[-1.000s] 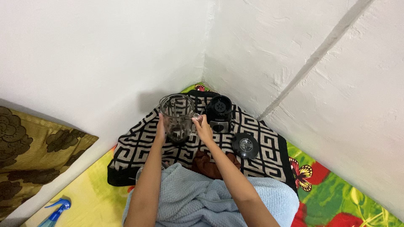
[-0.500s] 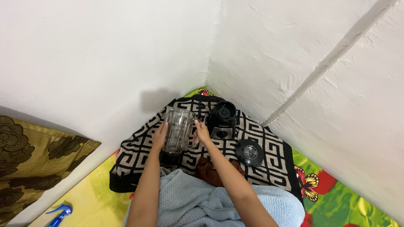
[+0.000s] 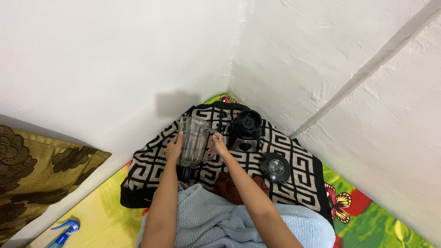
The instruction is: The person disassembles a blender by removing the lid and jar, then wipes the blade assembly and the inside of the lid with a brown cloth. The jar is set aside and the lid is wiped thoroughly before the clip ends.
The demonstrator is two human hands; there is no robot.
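You hold a clear glass blender jar [image 3: 193, 142] between both hands above the black-and-white patterned cloth [image 3: 151, 170]. Your left hand [image 3: 174, 148] presses flat on its side, fingers together; your right hand [image 3: 219, 144] has its fingers closed on the handle. The jar looks empty. Just to its right stands the black blender base [image 3: 245, 131], and the round black lid [image 3: 275, 167] lies near it on the cloth.

both hands, left hand [image 3: 173, 150] and right hand [image 3: 219, 145], grip a clear blender jar [image 3: 193, 141] above the patterned mat [image 3: 151, 170]; black blender base [image 3: 245, 131] near its far edge, round lid [image 3: 275, 167] beside.
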